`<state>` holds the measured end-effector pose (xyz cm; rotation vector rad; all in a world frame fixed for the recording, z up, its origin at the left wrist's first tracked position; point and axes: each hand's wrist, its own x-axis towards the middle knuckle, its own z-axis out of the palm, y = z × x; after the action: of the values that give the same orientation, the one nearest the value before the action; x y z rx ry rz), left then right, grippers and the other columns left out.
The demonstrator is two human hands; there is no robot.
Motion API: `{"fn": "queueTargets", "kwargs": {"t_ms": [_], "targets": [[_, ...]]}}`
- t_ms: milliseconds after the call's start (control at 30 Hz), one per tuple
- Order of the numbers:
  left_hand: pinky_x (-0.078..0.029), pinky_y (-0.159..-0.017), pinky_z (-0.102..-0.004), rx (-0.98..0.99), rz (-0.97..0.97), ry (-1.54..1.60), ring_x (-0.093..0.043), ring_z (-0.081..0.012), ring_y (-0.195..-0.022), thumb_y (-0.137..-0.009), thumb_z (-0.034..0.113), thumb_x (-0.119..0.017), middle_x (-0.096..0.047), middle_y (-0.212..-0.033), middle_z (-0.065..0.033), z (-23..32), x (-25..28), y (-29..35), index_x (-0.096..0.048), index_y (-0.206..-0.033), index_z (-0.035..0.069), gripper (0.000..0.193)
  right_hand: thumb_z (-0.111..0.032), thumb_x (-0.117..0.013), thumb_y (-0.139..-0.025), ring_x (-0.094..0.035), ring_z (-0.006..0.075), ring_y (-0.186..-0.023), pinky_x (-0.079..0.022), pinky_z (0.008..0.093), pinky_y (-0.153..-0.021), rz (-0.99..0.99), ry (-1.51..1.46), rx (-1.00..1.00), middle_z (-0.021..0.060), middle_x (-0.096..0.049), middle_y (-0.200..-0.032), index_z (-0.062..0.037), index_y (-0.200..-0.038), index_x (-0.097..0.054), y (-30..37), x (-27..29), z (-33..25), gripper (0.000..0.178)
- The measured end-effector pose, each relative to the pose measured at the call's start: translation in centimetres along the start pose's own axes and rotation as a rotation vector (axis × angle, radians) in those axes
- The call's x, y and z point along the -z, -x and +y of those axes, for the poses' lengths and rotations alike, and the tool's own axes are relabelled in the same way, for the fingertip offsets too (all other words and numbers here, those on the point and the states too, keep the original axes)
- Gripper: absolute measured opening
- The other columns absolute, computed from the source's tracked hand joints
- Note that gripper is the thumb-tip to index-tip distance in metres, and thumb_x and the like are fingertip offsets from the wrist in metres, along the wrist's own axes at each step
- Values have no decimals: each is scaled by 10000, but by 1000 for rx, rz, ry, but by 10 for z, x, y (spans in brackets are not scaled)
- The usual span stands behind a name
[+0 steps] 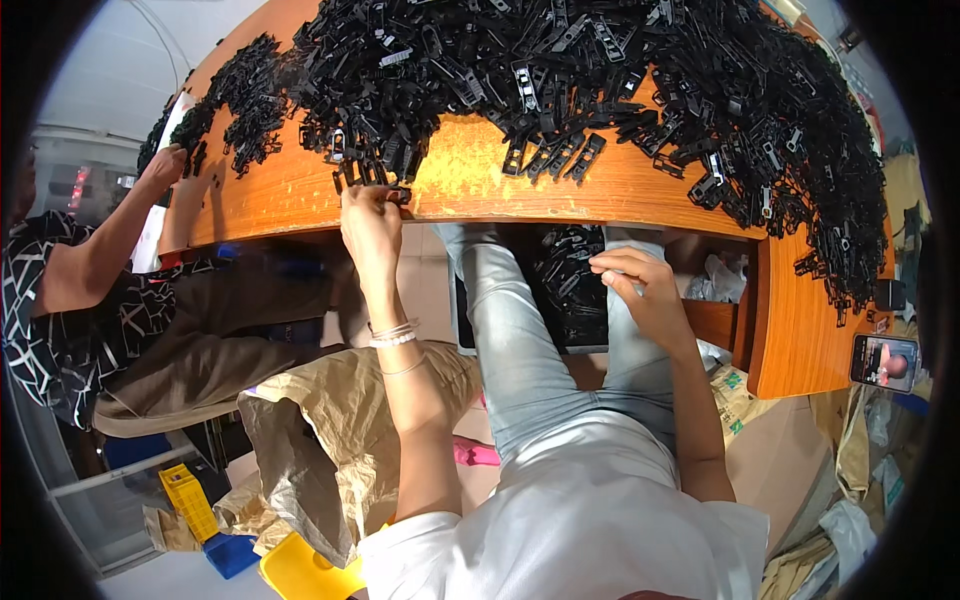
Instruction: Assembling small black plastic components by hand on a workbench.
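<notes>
My left hand (372,228) is at the front edge of the wooden table (460,165), its fingers closed on a small black plastic part (399,195). Just beyond those fingers, a few more black parts (372,168) lie at the rim of a large heap (480,65) of the same narrow, slotted pieces. Over my right thigh hovers my right hand (645,290), thumb and fingers apart, with nothing visible in it. Some loose parts (555,160) lie in a short row on the tabletop, in front of the heap.
Beneath the table, a dark bin (575,275) between my legs holds more black parts. A co-worker's hand (165,168) reaches a smaller pile at the left. A phone (884,363) stands at the right edge. Brown sacking (330,400) and a yellow stool (305,568) are at lower left.
</notes>
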<state>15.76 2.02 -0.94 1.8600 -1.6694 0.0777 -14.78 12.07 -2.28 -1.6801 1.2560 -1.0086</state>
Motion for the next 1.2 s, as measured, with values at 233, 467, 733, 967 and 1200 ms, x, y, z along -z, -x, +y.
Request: {"fn": "queueTargets", "kwargs": {"t_ms": [233,467,733,967,1200], "targets": [[-457,-669,-309,-131,-29,61,-564,-266,-739,-719,-1,-622,-524,-922,-144,6,7,13,-582,-831,-72,139,5,-523,-792,-573,131,-737,-466,204,-604,165,-279,-270,80,-589,-856,38,-876,-609,-5,6,-12,124],[-469,-609,-259,46,-92,475,-588,-142,-630,-744,72,-662,-603,-728,-60,58,6,39,-591,-777,-14,116,-16,-606,-721,-508,216,-741,-396,316,-615,636,977,128,91,-535,-819,21,-824,-614,-50,45,6,111],[-448,-654,-188,119,-478,1352,-585,-119,-800,-712,-78,-628,-608,-986,-135,121,-20,72,-418,-1040,22,402,-3,-642,-658,-495,226,-761,-394,305,-648,467,494,279,76,-541,-794,-12,-770,-621,-37,26,-31,114],[-463,-809,-262,-52,-518,1351,-573,-173,-948,-718,-92,-609,-584,-1051,-159,137,-15,74,-470,-1025,-21,345,21,-658,-629,-490,212,-709,-389,296,-626,336,244,326,65,-545,-745,-11,-776,-626,-29,15,-42,154],[-470,-746,-261,-165,-512,1165,-596,-164,-838,-683,-73,-639,-622,-925,-121,140,-9,69,-540,-992,-28,328,-27,-649,-659,-492,221,-704,-394,299,-631,240,217,352,78,-557,-762,11,-796,-611,-29,16,-39,147]]}}
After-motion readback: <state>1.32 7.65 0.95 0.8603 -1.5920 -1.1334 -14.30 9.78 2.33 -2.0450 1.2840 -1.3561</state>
